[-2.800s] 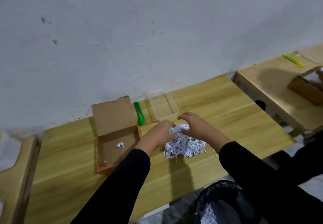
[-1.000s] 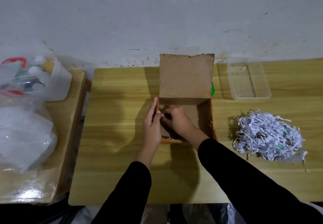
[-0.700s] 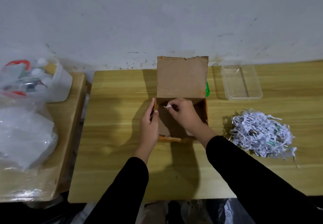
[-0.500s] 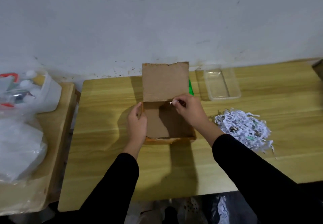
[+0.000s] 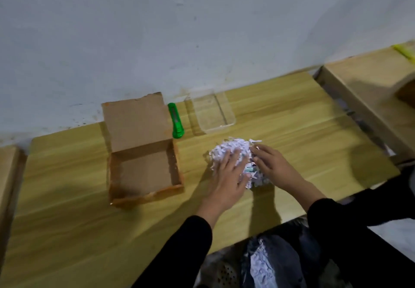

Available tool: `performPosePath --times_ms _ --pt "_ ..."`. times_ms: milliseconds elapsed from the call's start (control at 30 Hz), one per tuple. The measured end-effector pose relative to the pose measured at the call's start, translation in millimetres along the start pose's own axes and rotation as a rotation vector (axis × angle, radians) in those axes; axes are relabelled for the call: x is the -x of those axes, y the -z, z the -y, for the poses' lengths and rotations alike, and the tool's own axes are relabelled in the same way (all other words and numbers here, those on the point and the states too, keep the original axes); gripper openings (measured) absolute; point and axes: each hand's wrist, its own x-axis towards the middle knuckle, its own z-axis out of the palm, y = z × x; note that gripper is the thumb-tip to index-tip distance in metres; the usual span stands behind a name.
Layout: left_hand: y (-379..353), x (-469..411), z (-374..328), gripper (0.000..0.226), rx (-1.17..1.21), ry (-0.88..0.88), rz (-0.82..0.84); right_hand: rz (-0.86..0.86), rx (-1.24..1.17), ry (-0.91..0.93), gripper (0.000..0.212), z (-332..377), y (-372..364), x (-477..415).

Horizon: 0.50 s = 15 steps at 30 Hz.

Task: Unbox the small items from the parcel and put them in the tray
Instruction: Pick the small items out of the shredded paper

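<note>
While both hands press around a heap of shredded paper on the tabletop, the left hand lies flat with fingers spread on its near left side and the right hand cups its right side, fingers curled loosely. Left of the heap sits the open cardboard box. Behind the heap, by the wall, stands the clear tray, with a green cutter beside it.

Showing on the desk: 1 box, lid open; 1 green cutter; 1 clear tray; 1 pile of shreds. 2 hands resting on the pile. 1 black bag w/ shreds sitting below the desk edge. 2 more desks showing at the sides.
</note>
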Motion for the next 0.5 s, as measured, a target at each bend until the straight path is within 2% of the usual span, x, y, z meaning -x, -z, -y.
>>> performPosePath --times_ms 67,200,333,400,500 --pt "-5 -11 9 0.067 -0.063 0.077 -0.038 -0.036 -0.059 -0.066 0.033 -18 8 9" --pt "7 -13 41 0.049 0.030 0.150 -0.058 -0.058 0.007 -0.092 0.024 -51 21 20" --pt "20 -10 37 0.041 0.125 0.195 -0.318 -0.258 -0.005 -0.088 0.018 -54 27 18" --pt "24 -11 23 0.041 0.130 0.108 -0.368 -0.282 -0.064 -0.019 0.022 -35 24 8" --pt "19 -17 13 0.043 0.020 -0.110 -0.181 -0.114 -0.083 0.155 0.028 -10 7 -7"
